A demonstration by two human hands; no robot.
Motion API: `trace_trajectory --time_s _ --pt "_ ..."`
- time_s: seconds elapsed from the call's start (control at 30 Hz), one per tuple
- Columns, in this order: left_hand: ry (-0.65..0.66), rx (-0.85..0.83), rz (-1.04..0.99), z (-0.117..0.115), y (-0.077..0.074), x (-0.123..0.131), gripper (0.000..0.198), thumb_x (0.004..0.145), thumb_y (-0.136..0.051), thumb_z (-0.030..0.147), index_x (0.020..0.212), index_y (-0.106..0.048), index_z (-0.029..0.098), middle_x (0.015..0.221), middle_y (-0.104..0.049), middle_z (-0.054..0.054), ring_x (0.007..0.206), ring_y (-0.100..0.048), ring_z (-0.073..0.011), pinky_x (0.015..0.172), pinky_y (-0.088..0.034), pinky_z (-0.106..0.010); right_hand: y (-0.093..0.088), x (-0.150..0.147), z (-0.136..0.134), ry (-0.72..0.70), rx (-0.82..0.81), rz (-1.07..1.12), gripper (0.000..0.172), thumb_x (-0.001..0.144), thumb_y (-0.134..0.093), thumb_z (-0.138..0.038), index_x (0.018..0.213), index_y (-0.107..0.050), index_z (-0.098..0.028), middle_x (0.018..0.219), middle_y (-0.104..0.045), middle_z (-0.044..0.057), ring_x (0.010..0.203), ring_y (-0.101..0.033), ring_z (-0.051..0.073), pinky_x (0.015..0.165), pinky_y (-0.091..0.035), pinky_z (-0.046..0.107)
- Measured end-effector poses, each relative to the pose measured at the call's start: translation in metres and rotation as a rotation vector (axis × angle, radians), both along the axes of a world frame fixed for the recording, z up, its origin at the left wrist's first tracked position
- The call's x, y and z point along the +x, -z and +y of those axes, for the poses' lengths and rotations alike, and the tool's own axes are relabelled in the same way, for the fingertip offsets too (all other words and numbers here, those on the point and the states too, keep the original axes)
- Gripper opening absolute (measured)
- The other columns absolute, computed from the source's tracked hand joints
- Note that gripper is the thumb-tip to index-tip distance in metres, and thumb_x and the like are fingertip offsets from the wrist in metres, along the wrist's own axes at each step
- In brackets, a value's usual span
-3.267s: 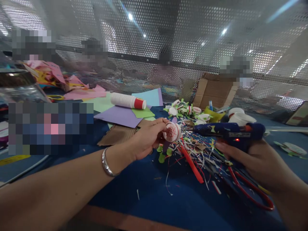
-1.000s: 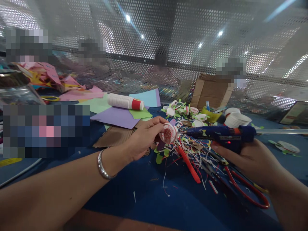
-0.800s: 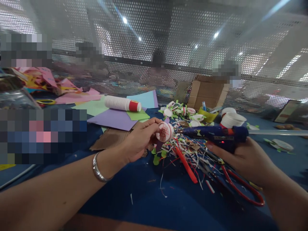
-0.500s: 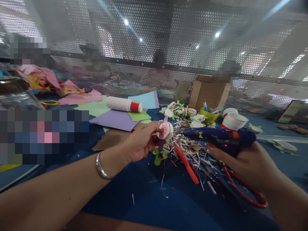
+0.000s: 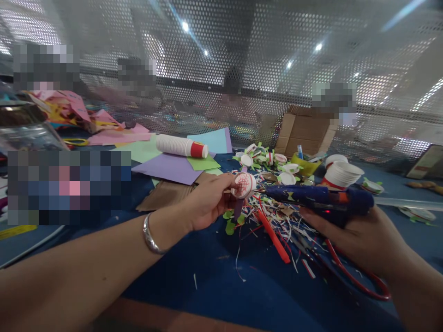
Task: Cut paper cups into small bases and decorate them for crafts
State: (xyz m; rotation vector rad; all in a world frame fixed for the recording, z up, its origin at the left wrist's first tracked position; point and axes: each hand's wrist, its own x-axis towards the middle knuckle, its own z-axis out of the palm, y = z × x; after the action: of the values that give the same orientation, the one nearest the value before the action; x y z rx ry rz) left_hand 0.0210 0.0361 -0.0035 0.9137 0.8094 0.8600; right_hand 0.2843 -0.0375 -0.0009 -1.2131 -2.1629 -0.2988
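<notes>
Between the thumb and fingers of my left hand is a cut-down paper cup base, white with red lines drawn on it. A purple paper strip hangs below the cup base. My right hand grips a dark blue glue gun with a small red light lit and a clear glue stick out of its back. The gun's nozzle points left, close to the cup base's side; whether they touch I cannot tell. Red-handled scissors lie under my right hand, partly hidden by it.
Paper scraps and a red stick lie around the hands. Behind are small green-legged cup pieces, stacked cups, upright cups, coloured paper and a cardboard box. A perforated metal screen stands at the back.
The whole view has shifted slightly, with both hands and the table things a little further right in the picture. The cup base and glue gun stay held, nozzle close to the cup base.
</notes>
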Motion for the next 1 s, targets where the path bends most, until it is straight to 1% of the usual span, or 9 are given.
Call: trace_trajectory --time_s 0.1,0.17,0.27,0.33,0.47,0.67,0.77,0.9,1.0 --pt "-0.004 -0.011 0.000 0.0005 0.0017 0.0003 0.001 0.077 -0.062 0.015 0.078 -0.063 0.016 0.074 -0.067 -0.002 0.065 -0.063 -0.0123 0.054 -0.043 -0.021 -0.0025 -0.0013 -0.0015 0.024 0.041 -0.042 0.039 0.098 -0.054 -0.045 0.093 -0.081 -0.018 0.085 -0.083 0.007 0.076 -0.081 0.029 0.058 -0.067 0.033" --pt "0.002 -0.011 -0.002 0.0009 0.0029 0.0003 0.003 0.078 -0.061 0.016 0.076 -0.063 0.015 0.074 -0.068 -0.003 0.065 -0.064 -0.0126 0.056 -0.046 -0.021 -0.0038 -0.0021 -0.0020 0.036 0.060 -0.073 0.043 0.099 -0.052 -0.046 0.095 -0.082 -0.016 0.089 -0.083 0.009 0.079 -0.081 0.030 0.059 -0.068 0.034" --pt "0.002 -0.008 0.002 0.0010 0.0037 0.0003 0.004 0.079 -0.061 0.015 0.076 -0.063 0.015 0.074 -0.068 -0.003 0.064 -0.064 -0.0122 0.058 -0.047 -0.022 -0.0054 -0.0030 -0.0017 0.048 0.073 -0.110 0.045 0.100 -0.050 -0.047 0.095 -0.083 -0.016 0.088 -0.083 0.010 0.079 -0.081 0.032 0.058 -0.067 0.035" --pt "0.000 -0.006 0.001 0.0009 0.0037 0.0004 0.004 0.079 -0.061 0.015 0.075 -0.063 0.015 0.074 -0.067 -0.003 0.064 -0.064 -0.0121 0.059 -0.048 -0.022 -0.0067 -0.0034 -0.0014 0.059 0.073 -0.120 0.045 0.099 -0.050 -0.047 0.093 -0.083 -0.016 0.085 -0.083 0.010 0.077 -0.081 0.032 0.057 -0.067 0.035" --pt "0.006 0.001 -0.001 0.0005 0.0038 0.0010 0.002 0.077 -0.061 0.014 0.076 -0.062 0.015 0.075 -0.066 -0.002 0.066 -0.063 -0.0122 0.059 -0.047 -0.022 -0.0074 -0.0034 -0.0015 0.078 0.055 -0.104 0.041 0.098 -0.053 -0.046 0.095 -0.082 -0.018 0.088 -0.083 0.008 0.078 -0.081 0.032 0.062 -0.068 0.037" --pt "0.015 0.007 -0.003 0.0001 0.0050 0.0011 0.004 0.077 -0.060 0.015 0.073 -0.059 0.015 0.073 -0.062 -0.002 0.066 -0.061 -0.0116 0.060 -0.048 -0.022 -0.0044 0.0000 -0.0031 0.111 0.039 -0.094 0.038 0.096 -0.053 -0.048 0.094 -0.081 -0.022 0.087 -0.083 0.006 0.079 -0.081 0.032 0.057 -0.066 0.037" --pt "0.013 -0.009 -0.016 0.0002 0.0061 0.0010 0.003 0.077 -0.061 0.017 0.076 -0.061 0.015 0.074 -0.063 -0.002 0.065 -0.062 -0.0121 0.060 -0.049 -0.023 -0.0051 0.0000 -0.0038 0.102 0.043 -0.096 0.037 0.097 -0.053 -0.047 0.092 -0.080 -0.023 0.089 -0.083 0.007 0.079 -0.081 0.031 0.059 -0.066 0.036" --pt "0.011 -0.029 -0.033 0.0011 0.0076 0.0010 0.001 0.076 -0.060 0.015 0.075 -0.061 0.015 0.072 -0.064 -0.002 0.064 -0.063 -0.0127 0.059 -0.048 -0.024 -0.0072 -0.0017 -0.0037 0.078 0.049 -0.098 0.039 0.098 -0.051 -0.046 0.091 -0.080 -0.021 0.088 -0.083 0.007 0.078 -0.080 0.030 0.060 -0.066 0.036" --pt "0.016 -0.040 -0.037 0.0020 0.0082 0.0010 0.001 0.074 -0.060 0.016 0.075 -0.060 0.015 0.072 -0.065 -0.003 0.064 -0.064 -0.0137 0.059 -0.048 -0.024 -0.0074 -0.0022 -0.0030 0.104 0.079 -0.131 0.044 0.098 -0.048 -0.048 0.092 -0.080 -0.019 0.084 -0.083 0.008 0.074 -0.080 0.031 0.060 -0.067 0.040"
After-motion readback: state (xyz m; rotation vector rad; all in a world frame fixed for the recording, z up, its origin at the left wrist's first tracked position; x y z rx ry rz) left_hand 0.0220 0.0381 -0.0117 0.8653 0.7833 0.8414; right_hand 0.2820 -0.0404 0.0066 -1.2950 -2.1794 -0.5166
